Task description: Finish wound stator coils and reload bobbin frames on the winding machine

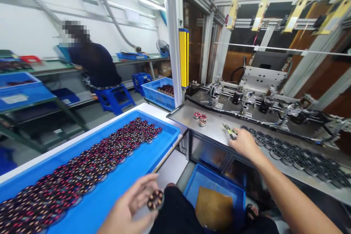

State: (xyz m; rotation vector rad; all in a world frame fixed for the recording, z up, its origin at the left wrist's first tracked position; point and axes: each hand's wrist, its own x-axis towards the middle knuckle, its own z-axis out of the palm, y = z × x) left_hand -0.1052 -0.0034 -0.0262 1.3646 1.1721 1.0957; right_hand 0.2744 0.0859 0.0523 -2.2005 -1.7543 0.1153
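Observation:
My left hand [128, 204] is low in the middle of the head view, its fingers curled around a round wound motor stator [155, 199] with copper coils facing up. My right hand [244, 144] is over the metal bench [181, 115], closed on small pliers [230, 130] with green and black handles. The jaws point away to the left. Left of the pliers, three red and copper stators [202, 121] sit close together on the bench. Right of my hand, many dark grey round cores [290, 151] lie in a long band.
A long blue tray [131, 168] full of wound stators is at left. Behind the bench stands a machine with several winding fixtures [248, 98] and a yellow guard bar [184, 58]. A blue bin [192, 186] lies below. A person [94, 65] sits on a blue stool at the back.

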